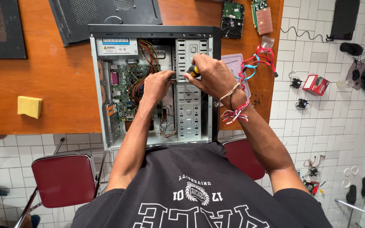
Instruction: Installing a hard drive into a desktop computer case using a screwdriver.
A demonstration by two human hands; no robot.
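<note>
An open desktop computer case (pixel 98 84) lies on its side on an orange-brown table (pixel 55 76), its green motherboard (pixel 125 90) and bundled cables exposed. My right hand (pixel 210 74) grips a screwdriver with a yellow and black handle (pixel 194 71) against the metal drive cage (pixel 189 105). My left hand (pixel 156 84) reaches in beside it, its fingers pinched at the screwdriver's shaft near the cage edge. Braided bands circle my right wrist.
A yellow sponge (pixel 29 106) lies on the table at left. Black case panels (pixel 106 14) lie at the back; a hard drive (pixel 232 19) and circuit card (pixel 262 17) at back right. Red and blue cables (pixel 258 59) lie beside the case. Red chairs (pixel 64 179) stand below.
</note>
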